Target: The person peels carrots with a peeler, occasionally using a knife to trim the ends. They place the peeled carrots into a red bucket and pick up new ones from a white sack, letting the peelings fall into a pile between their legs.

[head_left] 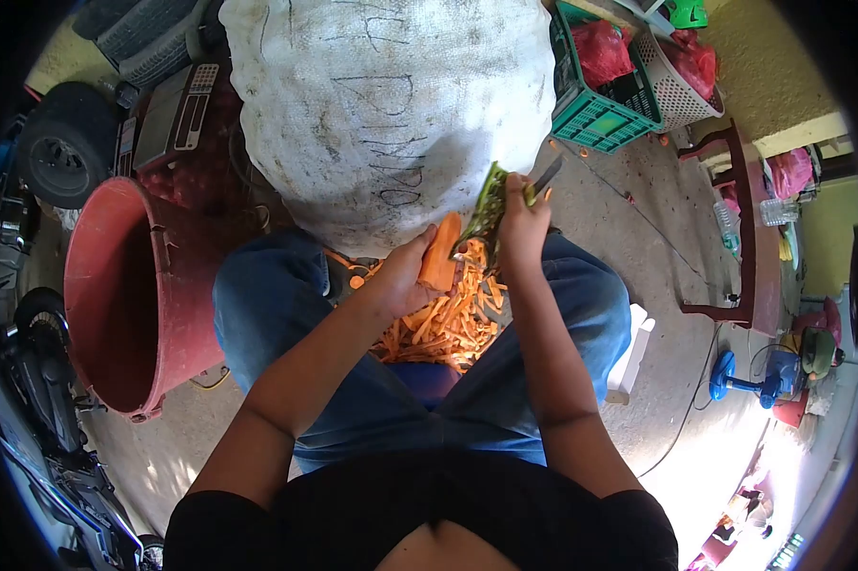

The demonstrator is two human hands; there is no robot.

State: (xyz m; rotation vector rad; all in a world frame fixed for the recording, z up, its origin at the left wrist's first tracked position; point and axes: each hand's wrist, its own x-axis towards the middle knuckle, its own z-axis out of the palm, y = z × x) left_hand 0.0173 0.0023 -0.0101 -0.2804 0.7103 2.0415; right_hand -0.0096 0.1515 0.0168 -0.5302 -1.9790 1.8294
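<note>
In my left hand (408,276) lies a peeled orange carrot (441,253), the fingers wrapped round its side. My right hand (524,226) is closed on a flat green, dark-speckled tool (491,202) that slants down toward the carrot, its lower end close beside it. From the same fist a dark blade (549,172) sticks out to the upper right; how it joins the green tool is hidden by the fingers. Below both hands, a heap of orange carrot peelings (438,335) lies between my knees.
A big white sack (381,105) with black writing stands right in front. At left is a red tub (115,305), near a loose wheel (62,147). A green crate (600,119) and a white basket (681,86) are at back right. A blue fan (748,381) stands farther right.
</note>
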